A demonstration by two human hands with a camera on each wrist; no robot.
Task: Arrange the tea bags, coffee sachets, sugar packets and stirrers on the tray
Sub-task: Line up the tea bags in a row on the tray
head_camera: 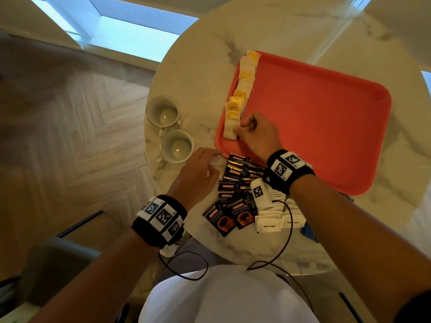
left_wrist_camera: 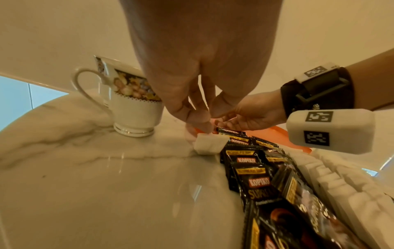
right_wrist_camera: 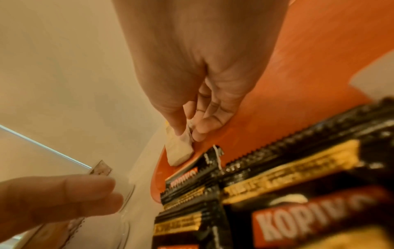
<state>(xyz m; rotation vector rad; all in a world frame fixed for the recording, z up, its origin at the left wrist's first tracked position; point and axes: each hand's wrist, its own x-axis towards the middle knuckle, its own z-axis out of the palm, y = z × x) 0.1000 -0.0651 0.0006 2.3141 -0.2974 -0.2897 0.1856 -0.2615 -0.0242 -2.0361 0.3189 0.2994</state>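
A red tray lies on the round marble table, with a row of tea bags along its left edge. My right hand pinches the nearest tea bag of that row between thumb and fingers, at the tray's near-left corner. My left hand pinches a white tea bag on the table, beside the pile of black coffee sachets. White sugar packets lie fanned out to the right of the sachets, partly under my right wrist. I see no stirrers clearly.
Two gold-rimmed cups stand on the table left of the tray, close to my left hand. A dark blue item peeks out under my right forearm. The table edge curves just left of the cups.
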